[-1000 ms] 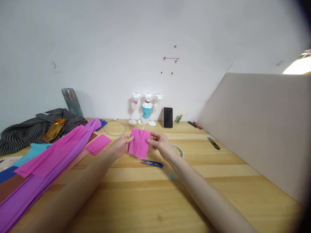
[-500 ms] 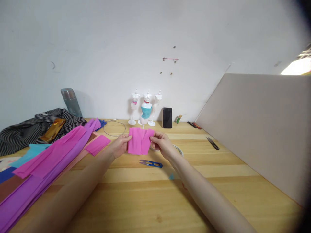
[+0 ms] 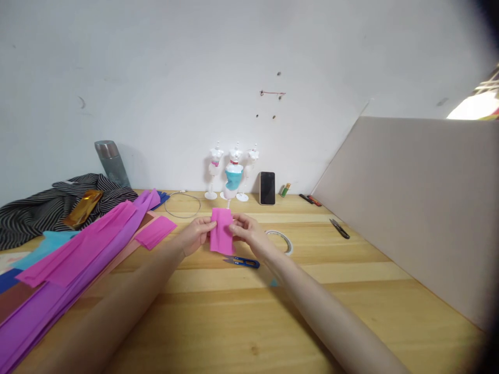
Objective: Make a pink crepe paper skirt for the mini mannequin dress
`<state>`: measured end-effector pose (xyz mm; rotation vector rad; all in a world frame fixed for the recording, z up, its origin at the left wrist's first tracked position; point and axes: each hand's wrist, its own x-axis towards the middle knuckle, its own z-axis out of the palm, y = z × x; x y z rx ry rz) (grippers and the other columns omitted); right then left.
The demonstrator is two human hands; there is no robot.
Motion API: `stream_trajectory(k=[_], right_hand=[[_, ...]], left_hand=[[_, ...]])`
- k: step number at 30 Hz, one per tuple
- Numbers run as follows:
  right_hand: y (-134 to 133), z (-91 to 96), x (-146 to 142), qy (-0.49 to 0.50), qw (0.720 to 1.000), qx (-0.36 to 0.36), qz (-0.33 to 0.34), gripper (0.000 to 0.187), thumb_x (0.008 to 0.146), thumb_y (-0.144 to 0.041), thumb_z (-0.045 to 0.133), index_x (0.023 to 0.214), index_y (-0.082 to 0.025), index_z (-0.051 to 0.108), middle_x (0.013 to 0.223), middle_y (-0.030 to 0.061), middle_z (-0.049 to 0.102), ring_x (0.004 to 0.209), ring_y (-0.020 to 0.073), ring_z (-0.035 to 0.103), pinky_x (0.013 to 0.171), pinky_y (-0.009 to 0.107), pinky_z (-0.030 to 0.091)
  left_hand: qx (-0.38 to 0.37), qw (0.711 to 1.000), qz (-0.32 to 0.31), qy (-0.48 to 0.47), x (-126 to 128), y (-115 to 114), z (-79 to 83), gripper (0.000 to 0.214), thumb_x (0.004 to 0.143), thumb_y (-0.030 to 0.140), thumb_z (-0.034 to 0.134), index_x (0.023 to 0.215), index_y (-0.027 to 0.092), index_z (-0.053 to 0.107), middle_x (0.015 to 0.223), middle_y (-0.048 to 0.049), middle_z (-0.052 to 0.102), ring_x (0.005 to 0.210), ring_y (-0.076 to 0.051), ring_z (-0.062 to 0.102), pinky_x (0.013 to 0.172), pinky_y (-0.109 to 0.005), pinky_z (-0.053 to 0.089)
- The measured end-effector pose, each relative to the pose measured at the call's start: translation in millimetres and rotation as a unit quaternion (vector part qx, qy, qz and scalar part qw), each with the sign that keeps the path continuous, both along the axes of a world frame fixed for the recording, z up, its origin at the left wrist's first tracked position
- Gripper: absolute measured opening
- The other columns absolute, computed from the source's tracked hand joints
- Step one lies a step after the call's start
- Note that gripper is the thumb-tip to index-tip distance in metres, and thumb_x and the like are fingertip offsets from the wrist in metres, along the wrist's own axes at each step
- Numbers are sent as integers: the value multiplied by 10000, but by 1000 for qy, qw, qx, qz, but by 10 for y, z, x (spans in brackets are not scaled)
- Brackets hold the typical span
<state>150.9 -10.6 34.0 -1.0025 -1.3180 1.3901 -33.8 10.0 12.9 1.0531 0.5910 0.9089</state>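
Head view: the worktop (image 3: 202,332) runs back to a pale wall (image 3: 175,78), and a grey panel (image 3: 421,197) bounds it on the right. The broadest stretch of visible wood lies between the right forearm and that panel; on the left, strips and cloth narrow the room beside the left forearm.

Half a second ago the pink sheet (image 3: 222,236) was spread wider; now it is a narrow upright rectangle and the hands are closer together. The left grip (image 3: 196,235) pinches its left edge, thumb in front; the right grip (image 3: 249,234) holds its right edge the same way. The sheet is near the middle, above the wood. More of the white tape ring (image 3: 289,244) shows than before, just beyond the right wrist.

Blue snips (image 3: 249,262) lie just below the sheet in view, the nearest obstacle. Behind it stands a dress form (image 3: 234,177) wrapped in teal, its lower stem hidden. A phone (image 3: 267,188) leans at the wall. A purple strip (image 3: 70,296) and a small pink stack (image 3: 156,232) lie left, dark scissors (image 3: 340,229) right.
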Motion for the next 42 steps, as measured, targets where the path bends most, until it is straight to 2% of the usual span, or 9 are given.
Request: stream_trajectory(k=[7,12,16,20,22,26,33,37,42], right_hand=[[-1,-73,-28,-34,998,44,-18,297,601,-383,769,783,-170,673,757,28,703,674,168,618,700,314,495],[93,-23,121,-144,985,93,-22,209,716,-331,651,828,-155,669,740,41,692,664,161,621,655,287,484],[206,35,346,-517,841,146,-61,180,762,-193,560,875,-177,699,814,67,713,725,175,623,642,266,426],[285,91,583,-601,789,118,-44,135,698,-138,590,732,-176,714,789,90,713,716,200,612,598,273,365],[311,128,719,-629,771,97,-18,143,651,-94,600,682,-177,712,767,78,714,705,188,607,583,261,351],[332,189,992,-666,745,25,31,110,591,-89,614,607,-157,699,608,59,676,587,164,584,541,250,355],[367,3,1036,-654,740,-62,142,114,508,-152,650,422,-162,577,394,-17,517,448,120,484,496,247,353],[402,-21,1031,-636,758,-63,129,103,493,-116,580,418,-161,525,398,-8,505,444,135,481,484,261,333],[317,275,1205,-561,822,-3,95,95,557,-181,529,498,-179,455,474,-36,446,488,105,413,488,251,274]], left_hand=[[28,998,-35,50,61,-73,20,338,717,352,749,951,111,712,861,-115,740,727,-181,676,690,-278,502],[-3,997,67,27,-2,19,52,290,666,299,773,857,88,717,825,-109,741,723,-182,666,715,-287,506],[-42,984,168,-33,-172,161,136,158,672,216,707,795,118,704,784,-75,734,738,-186,660,699,-280,508],[-15,975,209,-76,-369,237,252,176,628,196,637,790,158,695,793,-41,726,810,-209,655,758,-312,512],[31,982,180,-54,-455,233,281,151,570,189,621,707,163,679,711,-26,703,732,-197,637,709,-300,502],[70,993,-23,94,-572,163,273,126,499,224,607,582,151,668,599,-50,664,569,-166,569,596,-275,457],[84,900,-182,387,-551,96,284,110,485,114,544,469,168,639,481,6,584,427,-122,461,420,-219,303],[128,873,-124,453,-537,108,283,104,454,90,581,462,185,622,439,38,540,357,-109,416,364,-216,216],[190,857,4,479,-590,90,304,108,475,146,682,502,202,593,421,32,507,359,-143,463,399,-235,301]])
